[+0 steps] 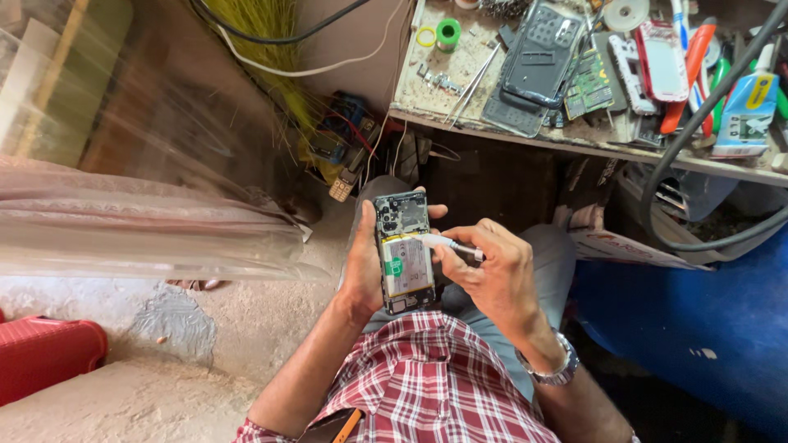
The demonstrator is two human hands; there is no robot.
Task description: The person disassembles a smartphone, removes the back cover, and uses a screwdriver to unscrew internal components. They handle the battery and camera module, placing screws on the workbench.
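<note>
An opened phone (404,251) with its back cover off shows a silver battery and a dark circuit board. My left hand (364,264) grips it from the left side, thumb along its edge, above my lap. My right hand (491,275) pinches a small white and metal tool (451,244), whose tip rests on the upper edge of the battery. A metal watch (555,367) sits on my right wrist.
A cluttered workbench (460,90) at the top holds phone shells (542,51), circuit boards, tweezers (474,84), a green tape roll (447,33), a glue bottle (745,107) and a black cable (657,176). Clear plastic sheeting (139,221) lies left, a red box (45,354) lower left, something blue (698,320) right.
</note>
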